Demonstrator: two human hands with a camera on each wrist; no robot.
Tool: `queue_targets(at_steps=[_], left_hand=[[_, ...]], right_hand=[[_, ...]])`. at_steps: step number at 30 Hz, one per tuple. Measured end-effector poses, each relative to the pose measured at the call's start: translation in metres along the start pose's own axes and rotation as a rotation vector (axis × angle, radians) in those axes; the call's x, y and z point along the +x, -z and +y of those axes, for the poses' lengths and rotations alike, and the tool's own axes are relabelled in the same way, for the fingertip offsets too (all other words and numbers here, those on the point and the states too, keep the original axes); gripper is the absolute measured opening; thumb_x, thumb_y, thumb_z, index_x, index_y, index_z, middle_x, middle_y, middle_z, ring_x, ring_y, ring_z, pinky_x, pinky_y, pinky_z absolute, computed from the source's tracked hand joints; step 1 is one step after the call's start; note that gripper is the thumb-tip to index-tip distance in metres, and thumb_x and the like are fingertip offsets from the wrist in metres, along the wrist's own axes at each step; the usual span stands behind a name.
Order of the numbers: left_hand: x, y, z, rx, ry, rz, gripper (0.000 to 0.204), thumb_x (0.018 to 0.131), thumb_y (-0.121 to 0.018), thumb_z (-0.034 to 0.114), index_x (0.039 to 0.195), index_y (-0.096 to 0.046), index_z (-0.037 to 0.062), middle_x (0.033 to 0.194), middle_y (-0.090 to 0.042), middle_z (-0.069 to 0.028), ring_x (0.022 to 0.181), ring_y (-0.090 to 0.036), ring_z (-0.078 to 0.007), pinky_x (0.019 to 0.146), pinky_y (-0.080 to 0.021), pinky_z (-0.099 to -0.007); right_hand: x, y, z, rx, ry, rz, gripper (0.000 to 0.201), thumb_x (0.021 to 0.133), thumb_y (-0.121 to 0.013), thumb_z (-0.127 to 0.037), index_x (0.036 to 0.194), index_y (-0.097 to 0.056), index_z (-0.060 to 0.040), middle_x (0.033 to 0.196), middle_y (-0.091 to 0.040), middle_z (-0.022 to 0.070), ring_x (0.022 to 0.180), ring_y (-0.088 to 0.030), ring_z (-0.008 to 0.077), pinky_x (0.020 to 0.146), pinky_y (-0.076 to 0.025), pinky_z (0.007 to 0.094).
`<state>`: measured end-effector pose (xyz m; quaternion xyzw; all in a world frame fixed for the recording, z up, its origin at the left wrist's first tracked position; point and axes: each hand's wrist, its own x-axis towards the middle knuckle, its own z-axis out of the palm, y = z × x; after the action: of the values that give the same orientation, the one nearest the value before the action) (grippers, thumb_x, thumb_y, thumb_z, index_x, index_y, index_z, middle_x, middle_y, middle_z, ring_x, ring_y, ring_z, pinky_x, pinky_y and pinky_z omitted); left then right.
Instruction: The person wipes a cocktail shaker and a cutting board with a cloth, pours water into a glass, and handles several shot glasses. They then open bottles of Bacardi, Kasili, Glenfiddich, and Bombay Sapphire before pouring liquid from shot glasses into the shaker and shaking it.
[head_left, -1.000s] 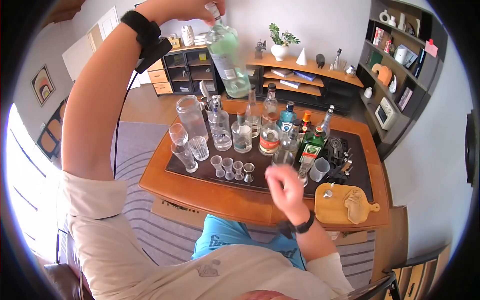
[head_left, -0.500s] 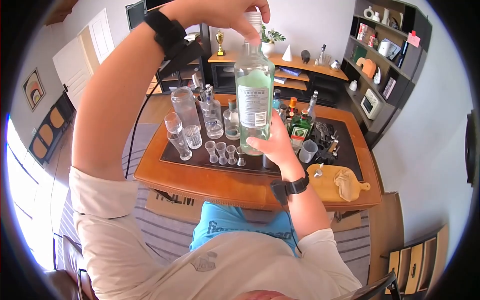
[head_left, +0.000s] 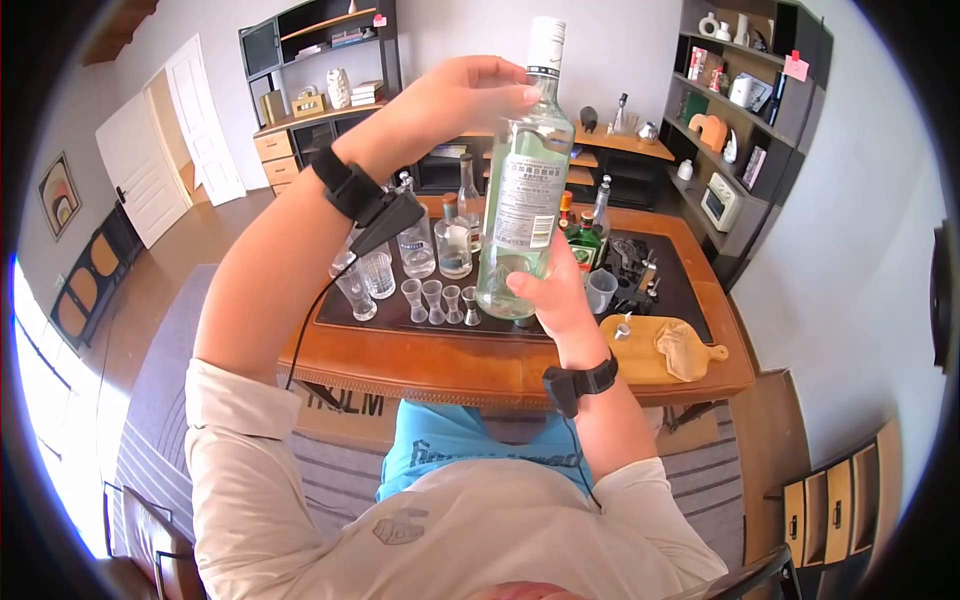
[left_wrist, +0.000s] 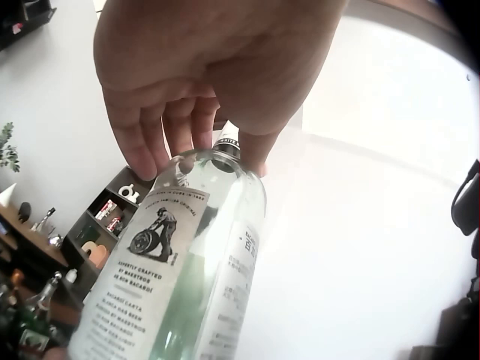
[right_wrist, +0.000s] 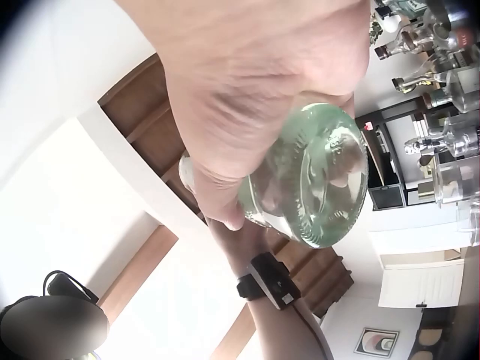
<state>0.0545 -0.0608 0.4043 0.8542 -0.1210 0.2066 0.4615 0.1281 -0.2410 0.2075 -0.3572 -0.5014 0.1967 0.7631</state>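
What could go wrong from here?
Slip: the right hand grips the tall pale-green glass bottle near its base; the left hand's fingers look loose around its shoulder. It might tip.

Knock: the base appears close to the row of small hourglass-shaped cups in the head view. Lowering it there could topple them.

Blind spot: the bottle hides part of the dark tabletop mat from the head camera.

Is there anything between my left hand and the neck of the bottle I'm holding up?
Nothing visible is in the way. Your left hand is right beside the neck of the bottle, with its fingers extended toward it. Your right hand grips the bottle low down, well below that.
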Motion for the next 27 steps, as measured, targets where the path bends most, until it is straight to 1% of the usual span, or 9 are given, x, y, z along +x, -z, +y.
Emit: queue_targets(at_steps=[3, 6, 9, 13, 15, 16, 19, 24, 27], left_hand=[[-0.004, -0.007, 0.001, 0.017, 0.001, 0.069, 0.054, 0.104, -0.072, 0.038, 0.138, -0.062, -0.003, 0.124, -0.071, -0.0078, 0.117, -0.066, -0.0153, 0.102, -0.052, -0.0335], [-0.003, -0.006, 0.001, 0.027, 0.013, 0.081, 0.052, 0.104, -0.072, 0.038, 0.137, -0.062, -0.0022, 0.123, -0.071, -0.0069, 0.116, -0.066, -0.0144, 0.104, -0.052, -0.0338], [-0.008, -0.004, 0.004, -0.013, 0.0, 0.035, 0.051, 0.104, -0.072, 0.038, 0.135, -0.063, -0.0016, 0.122, -0.071, -0.0062, 0.116, -0.066, -0.0133, 0.103, -0.052, -0.0335], [-0.013, -0.006, 0.004, -0.025, -0.011, 0.051, 0.05, 0.105, -0.072, 0.038, 0.134, -0.064, -0.0009, 0.122, -0.071, -0.0055, 0.114, -0.066, -0.0125, 0.101, -0.052, -0.0329], [-0.016, -0.006, 0.006, -0.021, -0.009, 0.071, 0.049, 0.105, -0.072, 0.038, 0.134, -0.065, -0.0003, 0.121, -0.071, -0.0053, 0.113, -0.066, -0.0122, 0.1, -0.052, -0.0323], [-0.017, -0.005, 0.006, -0.024, -0.013, 0.073, 0.049, 0.105, -0.072, 0.038, 0.134, -0.065, -0.0003, 0.121, -0.071, -0.0053, 0.113, -0.066, -0.0122, 0.1, -0.052, -0.0323], [-0.02, -0.006, 0.006, -0.05, -0.043, 0.058, 0.046, 0.104, -0.072, 0.038, 0.131, -0.065, 0.0008, 0.119, -0.071, -0.0049, 0.11, -0.066, -0.0113, 0.098, -0.052, -0.0314], [-0.025, -0.014, 0.011, -0.008, -0.032, 0.119, 0.042, 0.104, -0.073, 0.036, 0.125, -0.066, 0.0004, 0.112, -0.073, -0.0033, 0.105, -0.065, -0.0097, 0.094, -0.052, -0.0301], [-0.027, -0.016, 0.012, 0.035, -0.038, 0.132, 0.043, 0.103, -0.073, 0.035, 0.127, -0.065, -0.0005, 0.11, -0.073, -0.0035, 0.105, -0.065, -0.0098, 0.093, -0.052, -0.0296]], right_hand=[[-0.002, -0.002, -0.002, -0.025, 0.008, 0.01, 0.083, 0.08, -0.087, -0.022, 0.151, -0.05, -0.0016, 0.146, -0.063, 0.0116, 0.131, -0.061, 0.0214, 0.114, -0.045, 0.0391], [-0.003, -0.007, -0.005, -0.037, 0.027, 0.018, 0.082, 0.08, -0.086, -0.021, 0.151, -0.051, -0.0014, 0.143, -0.064, 0.0109, 0.13, -0.061, 0.021, 0.113, -0.046, 0.0389], [-0.008, -0.004, 0.0, -0.072, 0.036, 0.007, 0.08, 0.08, -0.085, -0.018, 0.151, -0.051, -0.0011, 0.142, -0.065, 0.0101, 0.129, -0.061, 0.0207, 0.113, -0.046, 0.0386], [-0.012, -0.006, -0.001, -0.082, 0.035, 0.01, 0.079, 0.081, -0.083, -0.016, 0.151, -0.05, -0.0014, 0.139, -0.065, 0.0094, 0.128, -0.062, 0.0203, 0.113, -0.046, 0.0385], [-0.013, -0.007, -0.001, -0.11, 0.009, 0.026, 0.09, 0.079, -0.09, -0.027, 0.153, -0.046, -0.0002, 0.142, -0.062, 0.0082, 0.13, -0.06, 0.0194, 0.114, -0.046, 0.0386], [-0.014, -0.01, -0.003, -0.115, 0.009, 0.024, 0.09, 0.079, -0.09, -0.027, 0.153, -0.046, -0.0002, 0.142, -0.062, 0.0082, 0.13, -0.06, 0.0194, 0.114, -0.046, 0.0386], [-0.017, -0.015, -0.008, -0.104, -0.001, 0.025, 0.089, 0.079, -0.09, -0.026, 0.152, -0.047, 0.0001, 0.14, -0.063, 0.0094, 0.128, -0.063, 0.0206, 0.112, -0.049, 0.0392], [-0.02, -0.006, -0.003, -0.101, -0.021, 0.005, 0.086, 0.078, -0.089, -0.023, 0.15, -0.047, 0.0005, 0.137, -0.066, 0.013, 0.124, -0.067, 0.0237, 0.109, -0.053, 0.0416], [-0.022, -0.012, -0.008, -0.113, -0.007, 0.039, 0.086, 0.079, -0.088, -0.022, 0.151, -0.046, 0.0006, 0.138, -0.066, 0.0136, 0.126, -0.066, 0.0241, 0.111, -0.052, 0.0416]])
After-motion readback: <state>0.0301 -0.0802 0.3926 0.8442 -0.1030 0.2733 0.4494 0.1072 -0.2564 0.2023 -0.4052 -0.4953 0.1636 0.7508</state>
